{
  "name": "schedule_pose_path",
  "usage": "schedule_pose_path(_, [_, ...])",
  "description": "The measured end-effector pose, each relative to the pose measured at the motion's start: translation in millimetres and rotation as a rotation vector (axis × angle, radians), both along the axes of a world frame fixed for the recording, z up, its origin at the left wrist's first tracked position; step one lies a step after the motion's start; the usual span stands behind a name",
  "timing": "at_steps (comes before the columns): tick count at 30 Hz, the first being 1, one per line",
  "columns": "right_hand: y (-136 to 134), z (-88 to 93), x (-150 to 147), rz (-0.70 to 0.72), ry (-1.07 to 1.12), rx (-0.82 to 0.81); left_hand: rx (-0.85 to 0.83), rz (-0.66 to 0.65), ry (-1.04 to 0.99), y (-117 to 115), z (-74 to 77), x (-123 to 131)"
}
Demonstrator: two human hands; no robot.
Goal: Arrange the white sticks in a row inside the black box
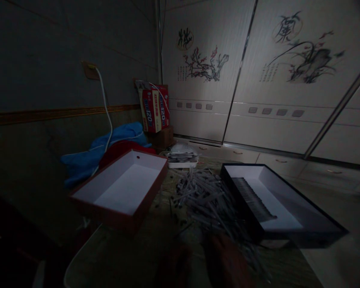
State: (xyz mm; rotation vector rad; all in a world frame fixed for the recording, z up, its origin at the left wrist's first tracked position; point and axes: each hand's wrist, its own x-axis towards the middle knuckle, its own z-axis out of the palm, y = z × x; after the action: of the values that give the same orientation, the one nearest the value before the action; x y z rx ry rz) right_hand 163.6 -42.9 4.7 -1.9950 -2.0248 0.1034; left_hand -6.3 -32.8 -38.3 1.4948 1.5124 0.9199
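Observation:
My left hand (177, 262) and my right hand (225, 258) are low in the dim head view, side by side over the near part of the table. Shadow and blur hide their fingers, and I cannot make out anything held. Just beyond them spreads a loose pile of slim, clear stick-like pieces (208, 196), a few with dark ends. Right of the pile, a dark-edged box (288, 196) with a white inside holds a neat row of the same kind of slim pieces (255, 200). An open red box (117, 190), white inside, stands to the left.
Behind the pile is a white tray (183, 163) with more slim pieces. A blue cloth (117, 136) and a red and yellow carton (154, 108) are at the back left. A white cable (106, 104) hangs from a wall socket (90, 71). Sliding cupboard doors (204, 120) close off the back.

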Motion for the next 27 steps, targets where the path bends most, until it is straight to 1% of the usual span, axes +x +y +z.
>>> schedule_pose_path(1, [0.4, -6.6, -3.5, -0.011, -0.035, 0.033, 0.018, 0.022, 0.005, 0.8, -0.8, -0.8])
schedule_pose_path(3, [1.7, -12.1, -6.5, -0.013, -0.079, 0.071, 0.042, 0.043, 0.028, 2.9, -1.8, -3.0])
schedule_pose_path(8, [5.7, -4.7, -3.6, -0.038, -0.183, 0.102, -0.001, -0.023, 0.053, 6.1, 1.3, -5.7])
schedule_pose_path(11, [9.5, -2.4, -2.3, 0.019, -0.244, 0.109, -0.019, -0.101, 0.095, 5.4, 6.1, -0.5])
schedule_pose_path(13, [12.5, -2.5, -3.0, 0.042, -0.257, 0.12, 0.035, -0.116, 0.094, 5.5, 9.9, 5.0])
schedule_pose_path(15, [14.8, -2.9, -5.1, 0.046, -0.265, 0.127, 0.111, -0.161, 0.102, 7.0, 13.8, 10.1])
schedule_pose_path(18, [15.1, -4.7, -9.4, 0.061, -0.275, 0.133, 0.134, -0.32, 0.177, 10.2, 15.9, 13.3])
schedule_pose_path(19, [14.2, -5.9, -10.5, 0.071, -0.272, 0.138, 0.149, -0.344, 0.198, 10.9, 14.6, 13.0])
schedule_pose_path(21, [11.7, -9.3, -11.5, 0.071, -0.263, 0.139, 0.228, -0.326, 0.216, 11.1, 9.1, 11.2])
schedule_pose_path(23, [9.6, -12.8, -10.3, 0.036, -0.259, 0.125, 0.311, -0.317, 0.23, 10.7, 1.3, 9.1])
schedule_pose_path(25, [8.9, -15.1, -7.3, -0.003, -0.256, 0.102, 0.307, -0.364, 0.259, 10.6, -5.6, 8.5])
schedule_pose_path(27, [9.5, -15.5, -3.3, -0.028, -0.24, 0.095, 0.271, -0.394, 0.26, 11.5, -9.0, 9.9])
